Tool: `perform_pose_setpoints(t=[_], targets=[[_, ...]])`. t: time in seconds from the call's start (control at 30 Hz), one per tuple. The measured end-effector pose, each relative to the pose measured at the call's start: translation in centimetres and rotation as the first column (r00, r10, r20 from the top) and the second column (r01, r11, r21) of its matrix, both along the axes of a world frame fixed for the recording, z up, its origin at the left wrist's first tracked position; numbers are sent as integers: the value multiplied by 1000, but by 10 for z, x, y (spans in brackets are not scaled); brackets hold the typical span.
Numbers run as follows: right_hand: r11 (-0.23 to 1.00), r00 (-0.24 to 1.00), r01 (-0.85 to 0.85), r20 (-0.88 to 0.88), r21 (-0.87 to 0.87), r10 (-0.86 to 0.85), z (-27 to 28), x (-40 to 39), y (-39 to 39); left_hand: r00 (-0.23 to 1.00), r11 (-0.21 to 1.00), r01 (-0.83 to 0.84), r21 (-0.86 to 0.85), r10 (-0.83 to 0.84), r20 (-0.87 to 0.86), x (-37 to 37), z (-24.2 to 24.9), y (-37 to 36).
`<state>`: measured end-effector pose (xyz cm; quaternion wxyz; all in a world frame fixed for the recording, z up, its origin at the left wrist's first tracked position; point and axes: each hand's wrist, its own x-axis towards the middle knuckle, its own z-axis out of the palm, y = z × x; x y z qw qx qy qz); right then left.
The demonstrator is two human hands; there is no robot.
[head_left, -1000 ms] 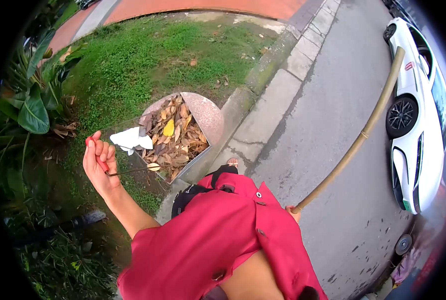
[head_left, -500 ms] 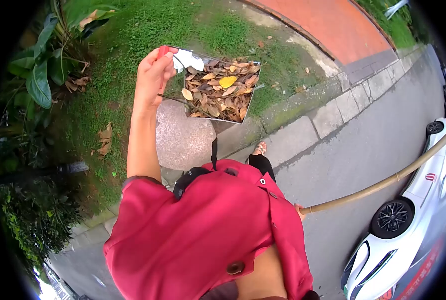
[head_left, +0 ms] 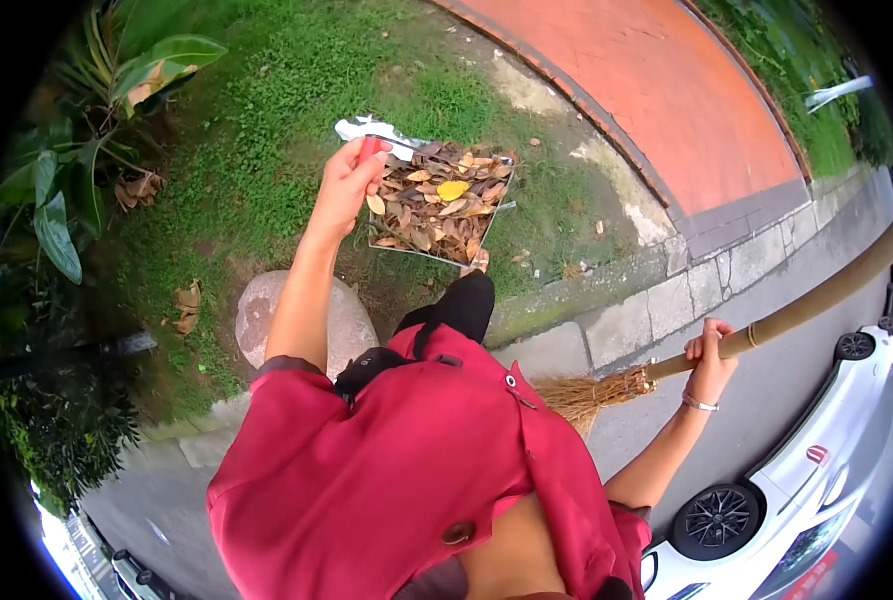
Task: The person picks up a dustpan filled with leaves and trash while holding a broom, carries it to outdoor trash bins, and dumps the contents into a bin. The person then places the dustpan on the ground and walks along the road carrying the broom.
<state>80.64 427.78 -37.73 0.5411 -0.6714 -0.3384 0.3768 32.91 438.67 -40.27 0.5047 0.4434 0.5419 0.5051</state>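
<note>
Left hand (head_left: pixel 346 185) is up and out over the grass, fingers clenched around the red handle (head_left: pixel 369 150) of a metal dustpan (head_left: pixel 441 200), and that pan is riding level above the lawn, far of the person's body. It is loaded: dry brown leaves (head_left: pixel 428 215) heaped across it, one yellow leaf (head_left: pixel 453 189) sitting on top near the middle, and a scrap of white paper (head_left: pixel 364 129) poking out at the far left corner, just beyond the knuckles. Over on the right, the right hand (head_left: pixel 710 352) is wrapped tight on a bamboo broom handle (head_left: pixel 816 300), which slants away up toward the far right edge; the straw bristles (head_left: pixel 591 392) fan out low, just left of that hand, above the road next to the kerb (head_left: pixel 606 325). A bracelet shows on that wrist. A rounded stone (head_left: pixel 256 315) sits in the grass on the near left, partly behind the raised forearm, with broad-leaved plants (head_left: pixel 76 170) along the left edge. Far right, a red paved path (head_left: pixel 686 90) curves past the lawn. Near right, a white car (head_left: pixel 796 500) is parked on the road, well apart from the pan.
</note>
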Motion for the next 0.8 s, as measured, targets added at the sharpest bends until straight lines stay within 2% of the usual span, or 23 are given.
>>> perform_pose_setpoints(t=[0.13,0.2,0.27,0.33,0.4,0.43,0.47,0.53,0.6,0.67,0.73,0.8], targets=[[920,979,-159,178,358,100,106,-23,120,999,992,17,-122,-22,-34,-12,-16,74],[786,936,-334,281,520,212,148,-18,160,1000,994,16,-107,-18,-25,-10,-17,103],[687,898,-424,370,590,236,190,-32,209,994,986,23,-166,-39,-97,-17,-12,140],[614,889,-455,371,645,269,221,-28,261,996,984,6,-178,-22,-90,-31,-11,181],[526,931,-365,281,768,234,242,-35,313,989,977,20,-214,-51,-141,-44,-8,220],[454,946,-313,230,834,230,239,-8,317,984,980,5,-200,-40,-172,-34,-8,223],[397,965,-206,119,894,233,238,-3,344,985,979,-14,-202,-21,-173,-38,-13,239],[289,945,-129,30,948,325,235,0,421,979,974,-40,-224,-6,-201,-53,-19,281],[262,869,-103,-41,960,492,219,9,502,973,972,-79,-220,27,-231,-66,-19,321],[356,791,23,-234,934,565,192,-9,580,958,973,-119,-199,60,-280,-76,-14,356],[470,660,103,-414,877,627,177,-38,665,964,951,-155,-268,86,-252,-91,-7,390],[509,589,101,-464,855,662,162,-81,751,950,940,-214,-266,136,-281,-111,-1,434]])
